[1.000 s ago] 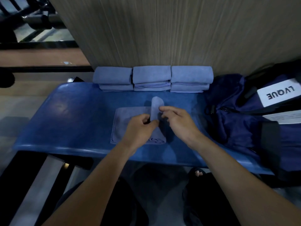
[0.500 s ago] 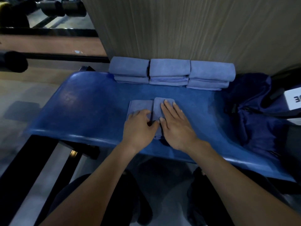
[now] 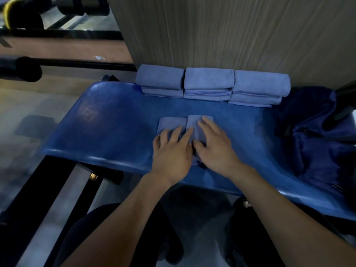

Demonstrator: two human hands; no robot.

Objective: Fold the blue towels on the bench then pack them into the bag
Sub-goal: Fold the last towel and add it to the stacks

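Observation:
A small blue towel (image 3: 173,123) lies partly folded on the blue bench (image 3: 107,128), its right part laid over as a flap. My left hand (image 3: 171,151) presses flat on the towel's left part with straight fingers. My right hand (image 3: 213,145) lies flat on the folded flap, fingers spread. Three stacks of folded blue towels (image 3: 209,82) line the back of the bench against the wall. The dark navy bag (image 3: 316,135) sits on the bench's right end.
A grey wood-grain wall (image 3: 231,31) rises right behind the bench. Black bars and gym equipment (image 3: 63,33) stand at the left. The floor (image 3: 21,116) lies below the bench's left end. My legs show under the near edge.
The raised flap has been laid down over the towel. Both hands went from pinching it to pressing flat, the left hand's fingers now stretched out. The view shifted left.

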